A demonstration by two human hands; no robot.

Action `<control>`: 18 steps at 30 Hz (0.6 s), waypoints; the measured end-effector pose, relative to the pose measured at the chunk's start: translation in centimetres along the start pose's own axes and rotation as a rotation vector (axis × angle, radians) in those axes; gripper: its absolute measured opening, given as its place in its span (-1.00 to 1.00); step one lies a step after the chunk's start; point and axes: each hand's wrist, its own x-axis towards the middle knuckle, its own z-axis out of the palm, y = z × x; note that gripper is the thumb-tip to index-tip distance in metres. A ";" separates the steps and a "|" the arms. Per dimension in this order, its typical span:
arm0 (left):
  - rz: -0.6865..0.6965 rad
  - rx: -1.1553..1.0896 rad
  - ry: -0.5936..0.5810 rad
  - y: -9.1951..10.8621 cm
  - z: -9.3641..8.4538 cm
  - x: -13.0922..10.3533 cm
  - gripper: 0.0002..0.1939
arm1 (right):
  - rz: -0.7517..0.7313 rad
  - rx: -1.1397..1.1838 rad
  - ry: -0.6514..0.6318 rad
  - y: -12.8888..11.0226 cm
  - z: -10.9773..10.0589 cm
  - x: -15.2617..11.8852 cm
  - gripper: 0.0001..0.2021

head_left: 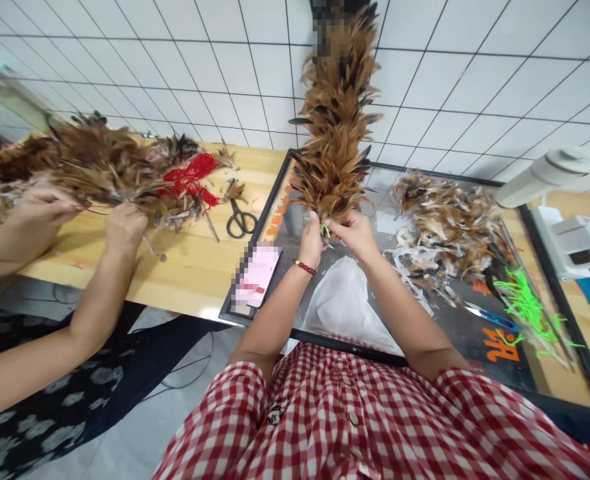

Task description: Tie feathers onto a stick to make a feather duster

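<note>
- The left hand point(312, 243) is closed around the base of the feather bundle point(335, 147); a firm, steady clasp there should stop the plumage fanning out.
- The right hand point(359, 235) has its fingertips at the green cord point(325, 231), just beside the left thumb; whether they pinch it, I cannot tell. Snug, even tension close to the base would probably bind best.
- From the grip, the feather bundle extends away from the body, its far end near the tiled wall point(435, 80).
- Right of the grip lie loose feathers point(449, 220); farther right, spare green strands point(527, 303).
</note>
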 end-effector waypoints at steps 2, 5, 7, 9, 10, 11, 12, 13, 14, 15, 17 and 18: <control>0.030 0.024 -0.013 -0.2 -0.2 0.0 -0.44 | -0.028 -0.101 0.046 0.1 -0.1 0.2 -0.61; 0.053 0.086 -0.037 -0.6 -0.3 0.0 -0.60 | -0.076 -0.260 0.140 0.2 -0.7 0.4 -0.69; 0.070 0.129 -0.074 -0.7 -0.3 0.1 -0.67 | -0.110 -0.315 0.183 0.2 -1.1 0.4 -0.69; 0.099 0.146 -0.097 -0.8 -0.2 0.0 -0.68 | -0.131 -0.320 0.175 0.3 -1.3 0.3 -0.67; 0.109 0.139 -0.104 -0.8 -0.1 0.0 -0.67 | -0.140 -0.307 0.172 0.4 -1.4 0.3 -0.66; 0.116 0.124 -0.110 -0.8 0.0 -0.1 -0.66 | -0.155 -0.280 0.182 0.7 -1.4 0.2 -0.66; 0.119 0.104 -0.119 -0.8 0.0 -0.1 -0.66 | -0.174 -0.241 0.198 1.0 -1.4 0.2 -0.67; 0.119 0.086 -0.127 -0.9 0.1 -0.2 -0.65 | -0.196 -0.189 0.211 1.3 -1.4 0.1 -0.67; 0.121 0.076 -0.131 -0.9 0.1 -0.1 -0.65 | -0.210 -0.130 0.198 1.7 -1.5 -0.1 -0.64; 0.130 0.079 -0.129 -1.0 0.1 -0.1 -0.65 | -0.204 -0.070 0.141 2.1 -1.7 -0.2 -0.60; 0.167 0.119 -0.103 -1.0 -0.2 0.1 -0.66 | -0.101 0.024 -0.110 2.7 -2.4 -0.6 -0.47; 0.195 0.155 -0.089 -0.9 -0.4 0.3 -0.66 | -0.011 0.046 -0.246 2.9 -2.9 -0.9 -0.43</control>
